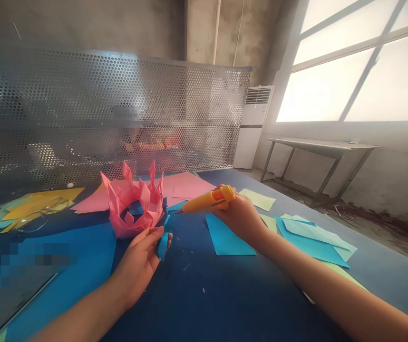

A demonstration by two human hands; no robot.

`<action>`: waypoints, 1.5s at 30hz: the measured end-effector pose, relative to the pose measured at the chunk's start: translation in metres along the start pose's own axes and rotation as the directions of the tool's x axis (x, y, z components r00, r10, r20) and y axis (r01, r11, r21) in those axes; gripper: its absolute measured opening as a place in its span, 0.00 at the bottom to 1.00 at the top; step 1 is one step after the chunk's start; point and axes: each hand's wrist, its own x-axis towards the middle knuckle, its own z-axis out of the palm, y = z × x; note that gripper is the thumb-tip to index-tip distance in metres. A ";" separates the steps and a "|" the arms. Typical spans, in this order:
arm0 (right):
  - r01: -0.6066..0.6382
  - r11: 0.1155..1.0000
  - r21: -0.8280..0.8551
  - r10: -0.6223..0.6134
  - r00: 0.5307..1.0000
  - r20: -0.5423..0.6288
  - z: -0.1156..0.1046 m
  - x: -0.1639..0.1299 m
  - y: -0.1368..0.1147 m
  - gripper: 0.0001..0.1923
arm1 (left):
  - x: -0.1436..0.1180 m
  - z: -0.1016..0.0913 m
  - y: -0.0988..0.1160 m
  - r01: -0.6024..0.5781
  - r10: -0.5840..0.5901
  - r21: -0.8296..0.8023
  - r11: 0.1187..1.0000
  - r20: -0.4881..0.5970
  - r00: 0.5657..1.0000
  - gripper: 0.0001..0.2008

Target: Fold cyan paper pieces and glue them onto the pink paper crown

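My left hand (147, 256) pinches a small folded blue paper piece (162, 244) between thumb and fingers, just beside the pink paper crown (125, 228). The crown stands upright on the table, with pointed folded tips around its rim. My right hand (241, 213) is wrapped round a yellow-orange glue gun (207, 200). Its narrow nozzle points left, a short way from the upper part of the blue piece. Whether the nozzle touches the paper I cannot tell. My palm and fingers partly cover the glue gun's rear.
Pink sheets (189, 183) lie behind the crown. Blue sheets (228, 237) and pale green papers (318, 232) lie to the right. Glasses (43, 213) rest on yellow paper (33, 204) at left, near a dark-screened device (18, 299). A perforated metal screen (189, 109) borders the table's back.
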 end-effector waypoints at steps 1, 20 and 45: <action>0.005 1.000 -0.001 -0.005 1.000 -0.004 0.000 0.000 0.001 0.04 | 0.000 0.000 0.000 0.001 -0.001 0.000 1.000 0.000 1.000 0.07; 0.272 0.961 -0.049 -0.268 0.960 0.078 0.002 -0.008 -0.016 0.06 | -0.007 0.009 0.005 0.012 -0.012 0.001 1.000 -0.032 0.999 0.06; 0.203 0.969 -0.140 -0.211 0.976 -0.043 -0.008 -0.004 -0.015 0.05 | -0.005 0.006 0.003 -0.007 0.006 -0.008 1.000 -0.034 0.999 0.06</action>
